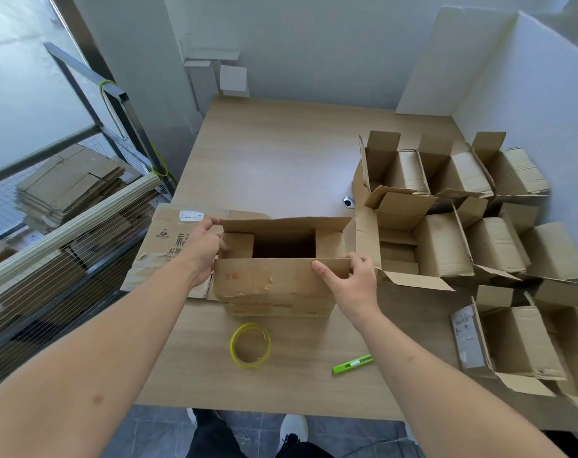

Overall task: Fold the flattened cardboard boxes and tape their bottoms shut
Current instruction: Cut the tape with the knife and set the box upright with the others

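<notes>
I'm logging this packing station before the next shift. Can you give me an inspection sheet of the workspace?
Surface: wooden table.
Job's things: box in hand, short flaps folded in, long flaps open; tape roll; green cutter; flattened box.
Clutter: opened boxes crowd the table's right side.
Hands: left hand grips the left end; right hand pinches the near flap.
Cables: nothing seen.
Surroundings: wire cart holding flat cardboard.

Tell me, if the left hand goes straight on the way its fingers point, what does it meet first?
Probably the box itself: the left hand points rightward and already grips its left end flap, so the short inner flap comes first. Depth is unclear.
</notes>
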The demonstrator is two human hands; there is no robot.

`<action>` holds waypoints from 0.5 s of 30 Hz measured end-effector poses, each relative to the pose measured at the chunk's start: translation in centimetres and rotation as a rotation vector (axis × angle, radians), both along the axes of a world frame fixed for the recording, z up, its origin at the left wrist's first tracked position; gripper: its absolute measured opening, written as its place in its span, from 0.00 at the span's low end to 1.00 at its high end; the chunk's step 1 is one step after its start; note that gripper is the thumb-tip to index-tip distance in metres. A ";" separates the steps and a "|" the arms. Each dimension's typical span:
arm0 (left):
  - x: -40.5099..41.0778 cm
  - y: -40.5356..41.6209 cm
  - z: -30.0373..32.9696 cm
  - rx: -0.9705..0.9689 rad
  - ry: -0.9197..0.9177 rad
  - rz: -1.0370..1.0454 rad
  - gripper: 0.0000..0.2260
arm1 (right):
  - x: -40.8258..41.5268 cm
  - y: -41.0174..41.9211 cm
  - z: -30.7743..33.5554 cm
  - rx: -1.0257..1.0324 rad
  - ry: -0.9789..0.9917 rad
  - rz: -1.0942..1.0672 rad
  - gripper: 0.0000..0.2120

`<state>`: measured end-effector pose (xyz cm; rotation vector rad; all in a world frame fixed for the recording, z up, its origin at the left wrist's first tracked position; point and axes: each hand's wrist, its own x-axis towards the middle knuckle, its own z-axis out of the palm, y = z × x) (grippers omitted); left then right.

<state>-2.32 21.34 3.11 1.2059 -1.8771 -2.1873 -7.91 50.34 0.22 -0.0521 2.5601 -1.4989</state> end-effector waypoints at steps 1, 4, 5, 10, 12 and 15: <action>-0.1 0.2 -0.1 -0.051 -0.005 -0.003 0.24 | 0.1 -0.1 0.0 0.026 -0.004 -0.013 0.25; 0.3 1.2 -0.4 -0.325 0.097 -0.101 0.12 | 0.1 -1.1 0.2 0.077 -0.035 -0.082 0.28; 0.6 1.3 -0.7 -0.457 0.152 -0.168 0.10 | 0.1 -1.4 0.3 0.078 -0.053 -0.104 0.30; 1.8 0.3 -2.4 -1.067 0.194 -0.703 0.34 | -0.2 -1.8 0.6 0.103 -0.079 -0.135 0.44; 2.3 0.0 -2.7 -1.187 0.115 -0.866 0.46 | -0.2 -2.1 0.5 0.154 -0.078 -0.094 0.45; 2.8 0.4 -3.0 -1.266 -0.004 -1.034 0.47 | 0.0 -2.5 0.1 0.304 -0.024 0.002 0.33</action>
